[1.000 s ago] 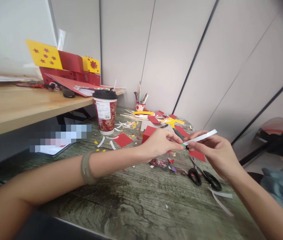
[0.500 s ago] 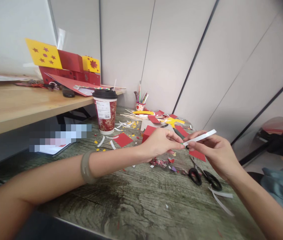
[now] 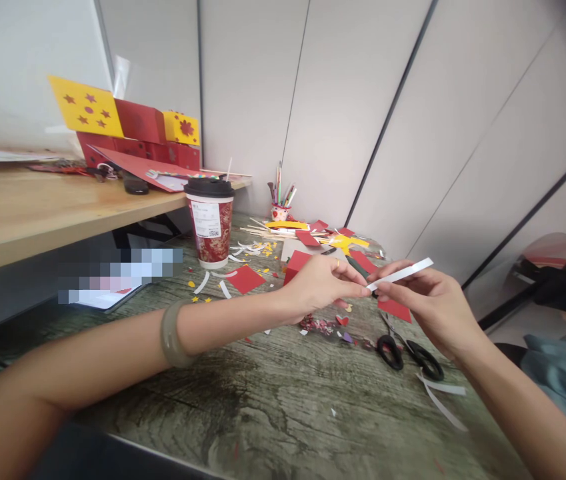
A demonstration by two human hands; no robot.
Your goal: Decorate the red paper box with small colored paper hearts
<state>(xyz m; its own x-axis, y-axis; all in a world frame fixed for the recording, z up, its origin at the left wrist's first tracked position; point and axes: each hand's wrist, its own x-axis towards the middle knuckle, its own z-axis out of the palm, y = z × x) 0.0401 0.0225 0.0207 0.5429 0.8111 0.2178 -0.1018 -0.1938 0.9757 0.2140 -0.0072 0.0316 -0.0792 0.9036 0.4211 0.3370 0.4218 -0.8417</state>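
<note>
A narrow white paper strip (image 3: 405, 272) is held above the table between both hands. My right hand (image 3: 430, 303) pinches it between thumb and fingers, and its free end points up to the right. My left hand (image 3: 325, 285) is closed at the strip's lower left end, thumb and fingertips pressed together there. Below my right hand lie scissors (image 3: 405, 350) with black handles. Beside the scissors are white paper strips (image 3: 440, 393). Red paper pieces (image 3: 395, 310) and small cut scraps (image 3: 320, 325) lie under and around the hands.
A lidded paper cup (image 3: 210, 223) stands left of centre, near a raised wooden shelf (image 3: 63, 207) bearing red and yellow boxes (image 3: 137, 123). A pen holder (image 3: 280, 212) stands at the back among sticks and paper. A blurred screen device (image 3: 117, 287) lies at the left.
Almost nothing differs. Both hands keep their places on the white paper strip, and a small green spot at the left fingertips no longer shows.
</note>
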